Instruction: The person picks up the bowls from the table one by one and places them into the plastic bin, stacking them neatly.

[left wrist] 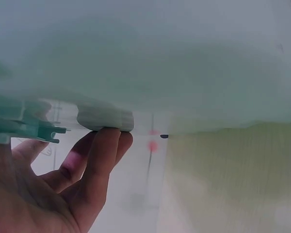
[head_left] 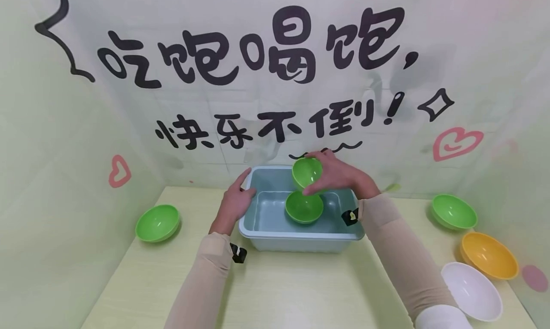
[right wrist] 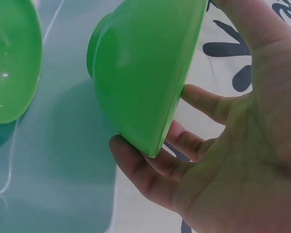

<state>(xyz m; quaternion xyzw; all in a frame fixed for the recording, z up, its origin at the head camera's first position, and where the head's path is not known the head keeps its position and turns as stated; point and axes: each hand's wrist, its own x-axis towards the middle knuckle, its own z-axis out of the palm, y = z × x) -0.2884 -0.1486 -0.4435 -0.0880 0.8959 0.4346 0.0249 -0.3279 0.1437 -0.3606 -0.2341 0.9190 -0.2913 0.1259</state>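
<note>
- The right hand (head_left: 337, 172) has its grip clamped on the rim of a tilted green bowl (head_left: 307, 172), held up over the blue basin (head_left: 301, 235).
- A second green bowl (head_left: 304, 207) sits inside the basin, below the held one and apart from it.
- The left hand (head_left: 236, 205) has its grip closed on the basin's left rim.
- The basin stands on the worktop (head_left: 296, 291), near the back wall.
- A third green bowl (head_left: 157, 223) rests at far left.
- At right lie another green bowl (head_left: 454, 211), an orange bowl (head_left: 489, 255) and a white bowl (head_left: 471, 291).
</note>
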